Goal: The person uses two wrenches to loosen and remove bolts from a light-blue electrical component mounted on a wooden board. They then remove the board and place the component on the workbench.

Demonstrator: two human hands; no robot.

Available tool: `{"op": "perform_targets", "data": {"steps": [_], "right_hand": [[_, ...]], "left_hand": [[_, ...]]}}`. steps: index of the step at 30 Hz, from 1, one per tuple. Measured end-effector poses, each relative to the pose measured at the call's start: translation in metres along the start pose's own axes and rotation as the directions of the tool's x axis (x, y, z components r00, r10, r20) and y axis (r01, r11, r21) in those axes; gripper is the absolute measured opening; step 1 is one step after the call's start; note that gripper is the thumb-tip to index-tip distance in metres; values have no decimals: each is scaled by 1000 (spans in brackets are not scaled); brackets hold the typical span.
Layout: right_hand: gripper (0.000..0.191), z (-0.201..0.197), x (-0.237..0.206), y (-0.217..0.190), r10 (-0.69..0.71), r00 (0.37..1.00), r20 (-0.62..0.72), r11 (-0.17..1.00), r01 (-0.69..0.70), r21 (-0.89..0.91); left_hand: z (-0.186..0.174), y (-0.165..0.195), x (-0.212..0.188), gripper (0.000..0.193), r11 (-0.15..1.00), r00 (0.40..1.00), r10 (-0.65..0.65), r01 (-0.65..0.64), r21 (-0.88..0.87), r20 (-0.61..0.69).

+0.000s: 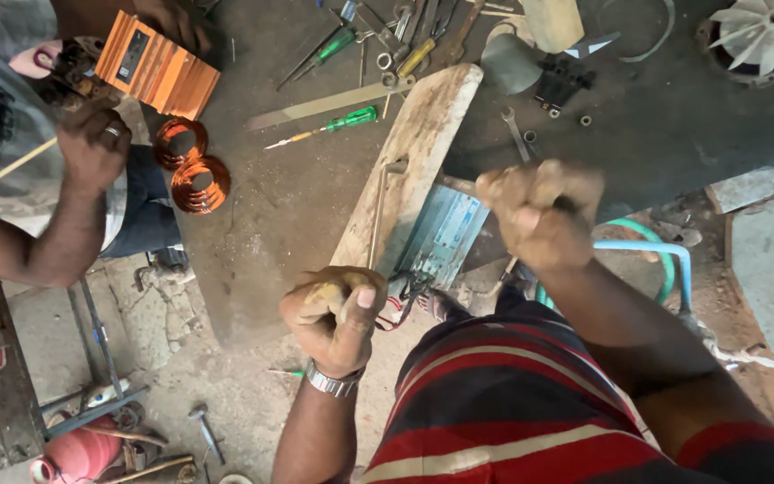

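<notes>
Centrally, hands [432,260] beside plank [423,152] edge

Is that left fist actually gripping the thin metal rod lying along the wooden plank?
Touching. The head view shows the left hand closed in a fist around the lower end of the thin metal rod, which runs up from the fist along the wooden plank.

A shirt [503,403] with broad dark red and black stripes, crossed by thin cream lines, is worn. Both forearms are left bare. A metal watch [331,383] with a silver link band is worn on the left wrist. The left hand [333,314] and right hand [539,215] are smeared with dust and grime.
</notes>
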State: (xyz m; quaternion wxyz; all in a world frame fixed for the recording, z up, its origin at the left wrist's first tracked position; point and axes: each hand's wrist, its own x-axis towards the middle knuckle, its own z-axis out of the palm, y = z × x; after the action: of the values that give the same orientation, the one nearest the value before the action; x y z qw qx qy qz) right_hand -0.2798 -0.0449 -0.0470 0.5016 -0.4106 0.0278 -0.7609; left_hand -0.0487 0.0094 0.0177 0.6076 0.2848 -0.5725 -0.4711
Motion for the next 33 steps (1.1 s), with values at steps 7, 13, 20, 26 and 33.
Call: {"op": "perform_targets", "data": {"steps": [7,13,20,26,33], "right_hand": [[23,33,-29,22,-98,907,410,884,268,-382],[25,52,-62,59,110,573,812,588,622,-518],[16,63,-48,3,-112,727,678,759,502,-414],[23,27,-16,-11,-41,996,79,952,63,-299],[23,14,2,-11,-25,1000,-15,980,22,-195]], "left_hand": [[1,3,-1,47,998,999,-35,36,50,-28],[3,1,-2,48,997,999,-7,10,79,-35],[9,0,-3,47,981,999,10,-19,194,50],[6,2,1,46,977,997,22,-38,211,79],[2,1,-3,47,983,998,-10,-3,183,69]]}}
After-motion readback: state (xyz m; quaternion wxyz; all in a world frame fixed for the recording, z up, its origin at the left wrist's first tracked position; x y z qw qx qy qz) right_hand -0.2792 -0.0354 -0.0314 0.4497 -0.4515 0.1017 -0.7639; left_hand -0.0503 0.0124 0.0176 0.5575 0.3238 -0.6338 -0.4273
